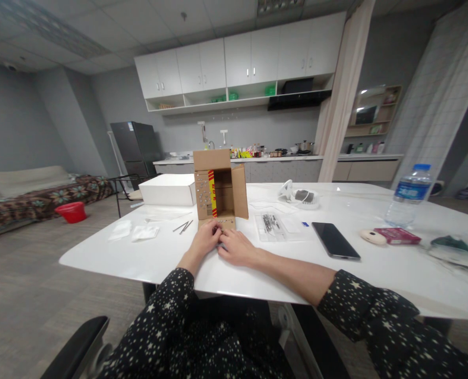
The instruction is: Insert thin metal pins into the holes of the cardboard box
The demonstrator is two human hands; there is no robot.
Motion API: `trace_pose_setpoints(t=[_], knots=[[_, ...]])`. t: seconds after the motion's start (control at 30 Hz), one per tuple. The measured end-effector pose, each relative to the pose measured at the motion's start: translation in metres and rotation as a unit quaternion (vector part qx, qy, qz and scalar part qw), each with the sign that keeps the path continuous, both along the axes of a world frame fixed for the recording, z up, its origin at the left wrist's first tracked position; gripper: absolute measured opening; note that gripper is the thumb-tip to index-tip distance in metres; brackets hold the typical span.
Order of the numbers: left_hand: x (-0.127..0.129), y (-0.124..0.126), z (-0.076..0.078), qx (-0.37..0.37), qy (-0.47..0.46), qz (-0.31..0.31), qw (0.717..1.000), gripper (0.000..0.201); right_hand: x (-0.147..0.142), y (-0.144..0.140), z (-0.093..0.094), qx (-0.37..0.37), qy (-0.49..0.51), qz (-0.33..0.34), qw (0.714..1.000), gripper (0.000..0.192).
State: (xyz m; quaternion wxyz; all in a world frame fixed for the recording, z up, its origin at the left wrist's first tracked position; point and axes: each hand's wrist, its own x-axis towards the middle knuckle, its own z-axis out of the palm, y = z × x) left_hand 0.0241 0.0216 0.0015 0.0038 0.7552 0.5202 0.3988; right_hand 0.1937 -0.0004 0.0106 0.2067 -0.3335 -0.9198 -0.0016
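An open cardboard box stands on the white table, its dark inside facing me and its front flap folded down. Small shiny bits dot its left panel beside a yellow and red strip of tape. At the front flap, which also bears small bits, my left hand and my right hand meet. The fingers of both are bent and pressed together at the flap's near edge. Whatever lies between the fingertips is hidden or too small to name. Thin metal tools lie left of my left hand.
Right of my hands are a clear plastic case with small dark pieces, a phone and a water bottle. A white box and crumpled tissues lie left. A small white fan sits farther back.
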Motion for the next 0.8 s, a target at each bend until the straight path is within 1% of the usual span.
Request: trace_pose_setpoints(t=[0.3, 0.5, 0.8], knots=[[-0.0010, 0.0005, -0.0010, 0.002, 0.001, -0.004, 1.000, 0.015, 0.0003, -0.0011, 0.0007, -0.006, -0.001, -0.002, 1.000, 0.031], [-0.0015, 0.0013, -0.0010, 0.004, 0.001, 0.009, 1.000, 0.014, 0.0001, 0.0005, -0.0009, 0.003, 0.002, 0.002, 1.000, 0.030], [-0.0051, 0.0042, -0.0040, 0.017, 0.028, 0.017, 0.999, 0.011, -0.0004, 0.0022, -0.0027, 0.004, 0.003, 0.004, 1.000, 0.029]])
